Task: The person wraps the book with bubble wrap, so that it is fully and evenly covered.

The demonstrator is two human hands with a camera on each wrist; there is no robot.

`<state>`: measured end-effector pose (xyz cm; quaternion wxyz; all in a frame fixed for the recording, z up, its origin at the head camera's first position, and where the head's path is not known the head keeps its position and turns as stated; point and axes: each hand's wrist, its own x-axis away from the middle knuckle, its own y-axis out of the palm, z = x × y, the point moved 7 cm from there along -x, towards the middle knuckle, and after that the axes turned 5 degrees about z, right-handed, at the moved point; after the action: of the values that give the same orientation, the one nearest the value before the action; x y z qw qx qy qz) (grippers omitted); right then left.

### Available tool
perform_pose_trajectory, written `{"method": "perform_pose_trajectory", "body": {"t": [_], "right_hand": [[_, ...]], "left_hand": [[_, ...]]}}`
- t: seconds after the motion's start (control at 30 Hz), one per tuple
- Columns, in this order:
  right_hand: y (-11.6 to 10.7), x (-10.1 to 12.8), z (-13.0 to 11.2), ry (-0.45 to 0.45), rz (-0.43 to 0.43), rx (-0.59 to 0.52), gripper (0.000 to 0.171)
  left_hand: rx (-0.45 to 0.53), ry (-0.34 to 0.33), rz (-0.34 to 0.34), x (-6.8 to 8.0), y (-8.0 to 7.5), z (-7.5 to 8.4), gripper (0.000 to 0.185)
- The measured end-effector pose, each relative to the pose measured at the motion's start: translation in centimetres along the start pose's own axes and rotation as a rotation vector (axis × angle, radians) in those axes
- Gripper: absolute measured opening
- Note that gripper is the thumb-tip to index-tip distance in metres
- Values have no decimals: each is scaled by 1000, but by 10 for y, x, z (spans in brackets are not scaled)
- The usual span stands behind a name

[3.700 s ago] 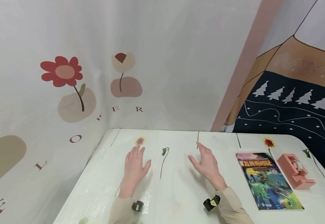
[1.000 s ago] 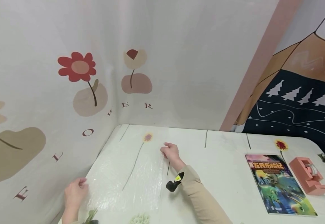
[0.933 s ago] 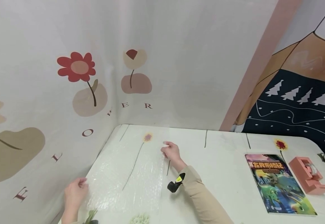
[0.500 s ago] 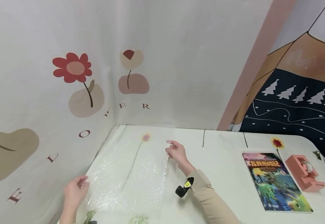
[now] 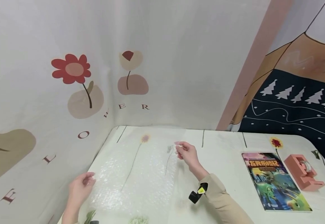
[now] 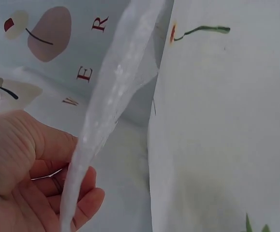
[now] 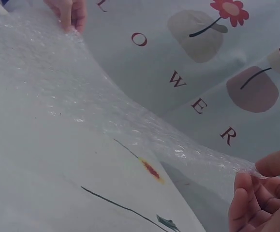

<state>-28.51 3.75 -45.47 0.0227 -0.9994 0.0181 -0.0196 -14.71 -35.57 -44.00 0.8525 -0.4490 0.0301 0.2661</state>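
Observation:
A clear sheet of bubble wrap [image 5: 140, 177] spans the space between my two hands, over the left part of the white table. My left hand [image 5: 79, 191] pinches its left edge; in the left wrist view the sheet [image 6: 115, 87] runs up from between the thumb and fingers. At the opposite edge, my right hand [image 5: 189, 155] pinches a corner between thumb and fingertips, as the right wrist view also shows with the wrap [image 7: 178, 150] stretched to the other hand. Flowers printed on the tablecloth show through the plastic.
A colourful magazine [image 5: 274, 182] lies on the right of the table [image 5: 218, 186], beside a pink tape dispenser [image 5: 302, 172]. White curtains with printed flowers hang at the left and back. Green leaves [image 5: 90, 216] and a pale bushy plant [image 5: 138, 220] show at the near edge.
Both hands were open over the table at first; they then gripped the bubble wrap. Over the last second my right hand has moved right with its edge, so the sheet covers another printed flower.

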Motion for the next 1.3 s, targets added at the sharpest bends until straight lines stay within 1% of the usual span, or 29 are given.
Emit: {"method": "perform_pose_trajectory", "body": {"t": [0.2, 0.37, 0.53, 0.63, 0.77, 1.0, 1.17, 1.3], "right_hand": [[-19, 8, -4, -30, 16, 11, 20], [-36, 19, -7, -42, 35, 10, 20], [-54, 28, -8, -41, 59, -5, 21], [-64, 32, -6, -45, 75, -8, 22], [-77, 39, -7, -57, 96, -15, 22], [-100, 51, -10, -90, 136, -12, 21], [-116, 59, -12, -111, 154, -8, 21], [-129, 67, -13, -138, 172, 10, 22]], "left_hand": [[12, 99, 27, -2, 3, 16, 20], [19, 164, 8, -2, 7, 31, 20], [61, 231, 1, -2, 8, 48, 22], [72, 255, -9, -2, 10, 57, 23], [90, 287, -16, -2, 15, 68, 24], [139, 398, 11, -1, 23, 88, 25], [178, 458, -7, 1, 31, 102, 25], [199, 478, -30, 1, 39, 112, 25]]}}
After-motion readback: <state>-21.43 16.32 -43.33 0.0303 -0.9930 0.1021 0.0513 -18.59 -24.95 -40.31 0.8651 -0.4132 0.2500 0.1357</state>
